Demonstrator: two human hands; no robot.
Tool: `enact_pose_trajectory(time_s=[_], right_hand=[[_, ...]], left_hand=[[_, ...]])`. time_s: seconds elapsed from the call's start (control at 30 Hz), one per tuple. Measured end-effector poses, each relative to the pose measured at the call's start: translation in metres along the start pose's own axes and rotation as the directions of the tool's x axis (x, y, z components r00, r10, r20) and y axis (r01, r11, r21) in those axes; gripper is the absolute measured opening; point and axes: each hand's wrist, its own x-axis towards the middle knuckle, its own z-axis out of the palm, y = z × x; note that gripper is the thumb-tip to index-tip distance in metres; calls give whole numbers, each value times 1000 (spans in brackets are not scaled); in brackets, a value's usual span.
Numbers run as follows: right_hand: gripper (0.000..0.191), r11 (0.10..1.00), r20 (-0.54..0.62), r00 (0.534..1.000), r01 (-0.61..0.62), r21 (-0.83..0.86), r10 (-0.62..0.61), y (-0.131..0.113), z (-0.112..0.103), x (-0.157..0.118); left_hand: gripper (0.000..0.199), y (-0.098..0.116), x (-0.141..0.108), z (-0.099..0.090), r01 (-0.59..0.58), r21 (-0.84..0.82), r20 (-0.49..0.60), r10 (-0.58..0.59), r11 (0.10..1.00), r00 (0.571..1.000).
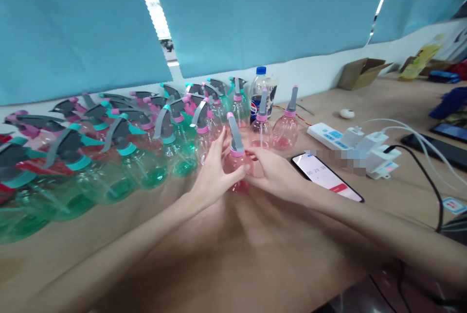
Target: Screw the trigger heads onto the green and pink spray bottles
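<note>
A pink spray bottle with a grey trigger head and pink collar stands upright on the table between my hands. My left hand wraps its left side, thumb across the front. On its right side, my right hand holds the bottle near the collar with bent fingers. Two more pink spray bottles, one just behind and another to its right, stand close by. To the left are rows of green-bodied spray bottles with turquoise collars, with pink ones among them.
A phone showing a timer lies right of my right hand. Beyond it are a white power strip with chargers and cables, a white earbud case and an open cardboard box. A blue-capped Pepsi bottle stands behind.
</note>
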Motion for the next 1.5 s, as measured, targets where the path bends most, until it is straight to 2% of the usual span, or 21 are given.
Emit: enact_pose_trajectory(time_s=[0.23, 0.37, 0.57, 0.73, 0.93, 1.23, 1.4, 1.5], right_hand=[[46, 998, -10, 998, -67, -4, 67, 4, 6, 11], [55, 986, -26, 991, -137, -91, 135, 7, 4, 12], [56, 931, -91, 956, -291, -221, 278, 17, 7, 27], [53, 906, -152, 948, -313, -286, 279, 23, 16, 41], [51, 889, -150, 950, -310, -337, 274, 22, 23, 53], [53, 823, -135, 921, -388, -414, 366, 9, 28, 72], [64, 837, -177, 926, -378, -395, 335, 5, 17, 63], [56, 869, -248, 928, -353, -346, 279, 10, -1, 46]], left_hand=[[74, -2, -8, -13, 11, 232, 45, -22, 973, 999], [62, -8, -13, -17, 28, 261, 76, -50, 965, 996], [46, -15, -31, -28, 104, 266, 55, -123, 958, 991], [38, -15, -48, -35, 166, 290, 77, -196, 943, 978], [29, -16, -57, -34, 254, 203, 116, -280, 946, 953], [28, -20, -58, -29, 230, 225, 168, -270, 947, 948], [27, -22, -56, -26, 219, 224, 173, -260, 950, 950], [26, -24, -53, -24, 200, 224, 179, -242, 954, 953]])
